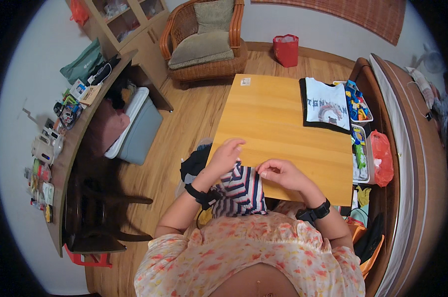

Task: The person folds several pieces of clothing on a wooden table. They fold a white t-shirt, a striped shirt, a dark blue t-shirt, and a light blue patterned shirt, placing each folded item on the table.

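Note:
A striped cloth garment in navy, white and red lies over the near edge of the wooden table and hangs down in front of me. My left hand is at its upper left corner, fingers bent; whether they grip the cloth cannot be told. My right hand is curled at the garment's upper right corner, its fingertips at the cloth; a grip is not clear either. At the table's far right lies a folded white printed T-shirt on top of a folded black garment.
Dark clothes lie in a container left of the table. White baskets with toy bricks and packets, and a red plastic bag, stand along the right side. A cluttered desk curves along the left; a wicker armchair stands beyond.

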`<state>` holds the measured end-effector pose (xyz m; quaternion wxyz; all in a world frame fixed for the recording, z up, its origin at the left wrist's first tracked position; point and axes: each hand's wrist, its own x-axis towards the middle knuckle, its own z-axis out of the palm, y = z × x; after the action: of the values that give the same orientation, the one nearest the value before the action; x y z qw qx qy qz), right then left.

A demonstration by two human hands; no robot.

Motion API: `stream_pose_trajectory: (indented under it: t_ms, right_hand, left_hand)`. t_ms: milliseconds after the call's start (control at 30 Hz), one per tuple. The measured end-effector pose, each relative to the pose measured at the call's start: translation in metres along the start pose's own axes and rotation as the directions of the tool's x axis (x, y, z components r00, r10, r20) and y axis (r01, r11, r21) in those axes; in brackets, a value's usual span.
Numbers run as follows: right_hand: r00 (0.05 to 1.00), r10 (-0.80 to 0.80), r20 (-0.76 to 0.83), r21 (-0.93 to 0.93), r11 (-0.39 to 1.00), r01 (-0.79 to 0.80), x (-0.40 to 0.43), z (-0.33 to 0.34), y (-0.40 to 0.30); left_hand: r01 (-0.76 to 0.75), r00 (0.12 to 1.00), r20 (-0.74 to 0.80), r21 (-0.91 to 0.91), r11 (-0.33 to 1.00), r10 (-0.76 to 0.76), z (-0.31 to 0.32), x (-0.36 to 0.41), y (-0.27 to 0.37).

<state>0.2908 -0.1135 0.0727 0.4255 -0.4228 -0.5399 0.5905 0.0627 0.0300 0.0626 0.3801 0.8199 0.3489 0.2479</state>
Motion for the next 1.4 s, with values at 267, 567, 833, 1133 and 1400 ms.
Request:
stream_pose_trajectory:
  t_ms: [267, 567, 833, 1133, 1400]
  right_hand:
    - [0.993, 0.113, 0.021, 0.012, 0.993, -0.114, 0.006, 0.008, 0.053]
    - [0.995, 0.046, -0.09, -0.15, 0.987, -0.059, 0.034, 0.035, 0.031]
    - [0.895, -0.235, -0.379, -0.053, 0.971, 0.233, 0.01, -0.011, -0.058]
    - [0.682, -0.48, -0.552, -0.299, 0.877, 0.375, -0.054, -0.053, -0.157]
    - [0.805, -0.577, -0.141, -0.697, 0.635, 0.334, -0.032, -0.016, -0.196]
  left_hand:
    - [0.296, 0.949, 0.083, 0.091, 0.951, -0.303, 0.006, -0.014, -0.052]
    - [0.022, 0.998, 0.07, -0.359, 0.933, 0.003, 0.007, -0.018, 0.011]
    - [0.031, 0.978, 0.195, -0.466, 0.884, 0.068, -0.079, -0.025, 0.078]
    - [-0.022, 0.999, -0.049, -0.115, 0.993, 0.017, -0.148, -0.025, 0.119]
    - [-0.304, 0.945, 0.043, -0.259, 0.917, 0.325, -0.104, -0.001, 0.188]
